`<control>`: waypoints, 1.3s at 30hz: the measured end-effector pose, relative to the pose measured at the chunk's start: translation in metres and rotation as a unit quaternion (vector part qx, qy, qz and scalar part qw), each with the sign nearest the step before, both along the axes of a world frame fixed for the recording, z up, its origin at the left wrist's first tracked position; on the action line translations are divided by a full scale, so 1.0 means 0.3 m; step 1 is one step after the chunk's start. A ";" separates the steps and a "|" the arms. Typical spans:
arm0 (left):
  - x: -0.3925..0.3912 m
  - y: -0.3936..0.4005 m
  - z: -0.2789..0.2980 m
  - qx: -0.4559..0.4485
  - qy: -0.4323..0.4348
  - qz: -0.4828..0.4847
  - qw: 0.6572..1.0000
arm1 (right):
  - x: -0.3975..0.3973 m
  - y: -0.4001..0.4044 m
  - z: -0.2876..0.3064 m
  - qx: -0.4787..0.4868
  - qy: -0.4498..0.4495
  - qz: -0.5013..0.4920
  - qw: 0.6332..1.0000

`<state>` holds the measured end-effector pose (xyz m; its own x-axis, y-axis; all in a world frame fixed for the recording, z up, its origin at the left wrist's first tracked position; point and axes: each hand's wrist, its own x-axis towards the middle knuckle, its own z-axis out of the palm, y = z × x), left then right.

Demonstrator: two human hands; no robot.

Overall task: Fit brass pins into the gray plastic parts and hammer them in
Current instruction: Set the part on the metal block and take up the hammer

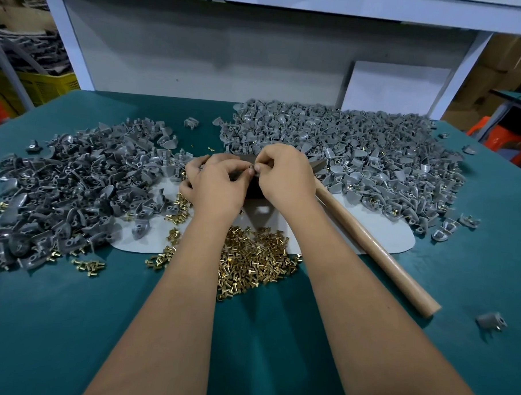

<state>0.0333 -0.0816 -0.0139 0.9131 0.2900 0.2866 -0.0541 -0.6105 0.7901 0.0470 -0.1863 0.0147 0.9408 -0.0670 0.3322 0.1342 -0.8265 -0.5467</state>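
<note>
Small factory assembly bench. Teal work mat [53,322], heaps of identical gray plastic parts [359,151], loose brass pins [250,256], wooden-handled hammer [370,244]. Yellow crate [49,86] and cardboard boxes [503,70] stacked behind (bulk piecework, not home).

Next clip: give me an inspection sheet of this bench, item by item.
Surface: green mat with a pale sheet laid mid-bench.
Job's things: brass pins heaped near the person; gray parts in a left pile and a right pile; hammer lying right of the arms.
Clutter: stray gray part at right.
Hands: left hand and right hand meet, fingertips pinching something small; what it is cannot be told.
Cables: nothing seen.
Surroundings: yellow crate, cardboard boxes.
</note>
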 end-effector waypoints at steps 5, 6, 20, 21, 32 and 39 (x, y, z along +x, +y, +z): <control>0.002 0.001 0.001 0.008 0.000 -0.002 1.000 | -0.011 -0.002 -0.028 0.051 -0.027 0.008 0.998; 0.002 0.002 0.001 0.009 0.000 -0.003 1.000 | -0.013 -0.002 -0.039 0.061 -0.042 0.012 0.997; -0.009 -0.006 -0.007 -0.003 0.008 -0.018 1.000 | -0.116 -0.156 -0.072 -0.138 0.013 -0.197 0.971; -0.010 -0.006 -0.007 0.000 0.007 -0.018 1.000 | -0.128 -0.164 -0.074 -0.167 0.052 -0.200 0.964; -0.012 -0.005 -0.012 0.030 -0.004 -0.008 1.000 | -0.124 -0.206 -0.014 -0.146 0.092 -0.190 0.967; -0.007 -0.010 -0.010 0.020 0.007 0.002 1.000 | -0.183 -0.189 0.091 -0.089 -0.016 -0.093 0.992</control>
<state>0.0312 -0.0846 -0.0169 0.9160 0.2834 0.2841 -0.0393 -0.6413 0.7663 -0.0078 -0.2432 0.0419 0.9062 -0.1752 0.3847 -0.0138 -0.9219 -0.3873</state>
